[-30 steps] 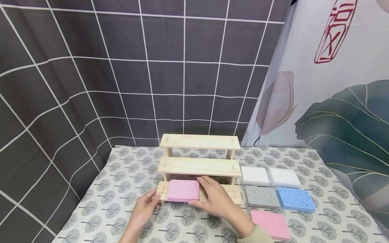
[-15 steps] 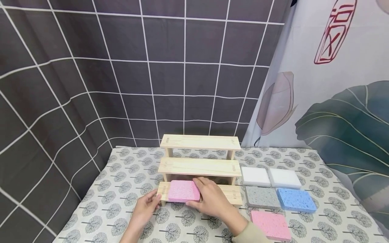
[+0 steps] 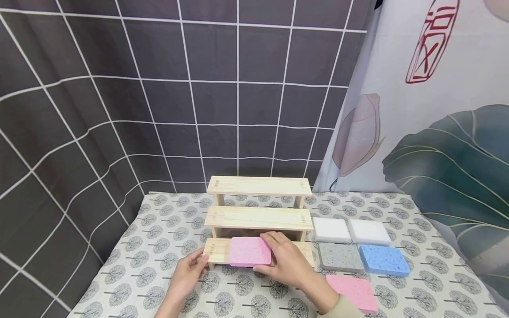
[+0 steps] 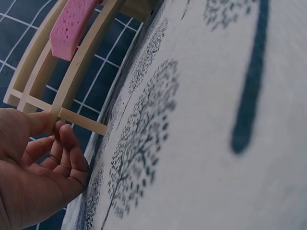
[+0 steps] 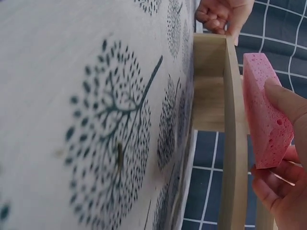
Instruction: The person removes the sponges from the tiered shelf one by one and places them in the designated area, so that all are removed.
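Note:
A three-tier wooden stand stands on the patterned cloth. At its lowest step, a pink sponge sits left of the middle; whether it rests on the board or is slightly raised, I cannot tell. My right hand grips the sponge's right end, thumb at the front, fingers behind; the right wrist view shows the pink sponge between thumb and fingers. With thumb and fingertips, my left hand pinches the left end of that step. The left wrist view shows this left hand at the board's corner.
Right of the stand lie two white sponges, a grey sponge, a blue sponge and another pink sponge. A dark gridded curtain hangs behind, with a printed light curtain at the right.
The pink sponge has slid to the right along the lowest step, my right hand moving with it. My left hand keeps its hold on the step's left end.

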`<state>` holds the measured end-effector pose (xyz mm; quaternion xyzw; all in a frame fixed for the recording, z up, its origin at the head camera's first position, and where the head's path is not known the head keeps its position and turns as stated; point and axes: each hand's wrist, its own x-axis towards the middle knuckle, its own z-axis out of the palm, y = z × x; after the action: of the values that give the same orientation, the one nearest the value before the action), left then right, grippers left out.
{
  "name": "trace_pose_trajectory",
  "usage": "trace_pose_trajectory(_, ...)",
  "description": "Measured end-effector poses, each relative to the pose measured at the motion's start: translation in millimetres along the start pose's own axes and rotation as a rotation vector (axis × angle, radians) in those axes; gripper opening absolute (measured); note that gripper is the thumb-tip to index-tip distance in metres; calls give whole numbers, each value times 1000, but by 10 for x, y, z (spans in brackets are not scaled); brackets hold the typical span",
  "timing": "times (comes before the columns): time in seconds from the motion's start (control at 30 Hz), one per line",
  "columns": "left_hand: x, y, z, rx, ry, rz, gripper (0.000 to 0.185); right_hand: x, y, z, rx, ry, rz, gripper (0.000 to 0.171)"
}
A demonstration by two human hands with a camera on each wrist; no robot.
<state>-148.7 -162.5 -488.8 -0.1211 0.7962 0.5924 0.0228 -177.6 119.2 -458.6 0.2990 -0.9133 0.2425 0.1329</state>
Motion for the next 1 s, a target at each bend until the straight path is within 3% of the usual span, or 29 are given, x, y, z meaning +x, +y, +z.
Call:
trace_pose_trajectory(0.43, -1, -1, -3, -5, -2, -1, 51, -205, 128, -186, 43, -83, 78, 89)
trace_pose_trajectory(1.0, -2, -11, -12, -11, -10, 6, 51, -512, 402, -514, 42, -60, 164, 84)
